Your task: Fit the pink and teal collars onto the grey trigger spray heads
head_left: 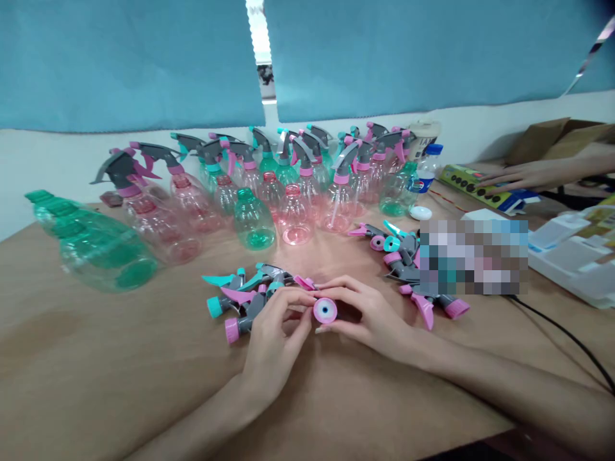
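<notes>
My left hand (281, 333) and my right hand (372, 314) meet near the middle of the table, fingers closed on one pink spray head (325, 311). Its round pink collar faces the camera, showing a white inside with a dark centre hole. Beside my left hand lie several loose spray heads, among them one with a teal collar (214, 307) and one with a pink collar (232, 330). More loose spray heads (408, 275) are piled beyond my right hand. Behind stand clear green bottles (254, 221) and pink bottles (296, 218), many topped with spray heads.
Green bottles (106, 250) lean at the left of the wooden table (96, 358). At the right are a white tray (571, 259), a black cable (567, 330), a blue-capped bottle (427, 168) and another person's hand (533, 174) on a yellow-green box (473, 187).
</notes>
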Action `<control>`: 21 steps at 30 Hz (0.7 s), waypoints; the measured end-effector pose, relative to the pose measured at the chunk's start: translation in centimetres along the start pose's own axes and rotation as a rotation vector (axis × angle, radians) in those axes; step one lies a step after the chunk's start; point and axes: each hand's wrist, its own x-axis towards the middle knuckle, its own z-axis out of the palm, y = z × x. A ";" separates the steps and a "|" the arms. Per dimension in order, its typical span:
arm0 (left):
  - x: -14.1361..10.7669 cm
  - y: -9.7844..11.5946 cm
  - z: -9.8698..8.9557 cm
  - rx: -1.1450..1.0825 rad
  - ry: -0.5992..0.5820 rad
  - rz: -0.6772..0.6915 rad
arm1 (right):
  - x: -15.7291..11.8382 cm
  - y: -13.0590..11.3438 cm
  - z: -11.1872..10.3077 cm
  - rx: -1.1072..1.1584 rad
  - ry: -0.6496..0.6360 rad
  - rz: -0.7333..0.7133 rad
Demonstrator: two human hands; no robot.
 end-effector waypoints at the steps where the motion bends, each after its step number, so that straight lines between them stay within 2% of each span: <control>1: 0.0 0.2 0.0 0.016 0.003 -0.005 | -0.1 -0.1 0.1 0.002 0.013 0.010; 4: 0.1 0.7 -0.1 0.087 -0.017 0.000 | -0.3 -0.3 0.0 -0.032 0.069 0.045; 7: 0.2 1.2 -0.2 0.159 -0.088 0.021 | -0.5 -0.3 -0.2 -0.104 0.117 0.087; 11: 0.3 1.6 -0.2 0.208 -0.146 0.048 | -0.6 -0.2 -0.3 -0.198 0.137 0.122; 17: 0.4 1.6 -0.1 0.238 -0.211 0.092 | -0.5 -0.2 -0.2 -0.223 0.111 0.052; 21: 0.3 1.3 0.0 0.289 -0.192 0.118 | -0.5 0.1 -0.1 -0.157 0.121 0.026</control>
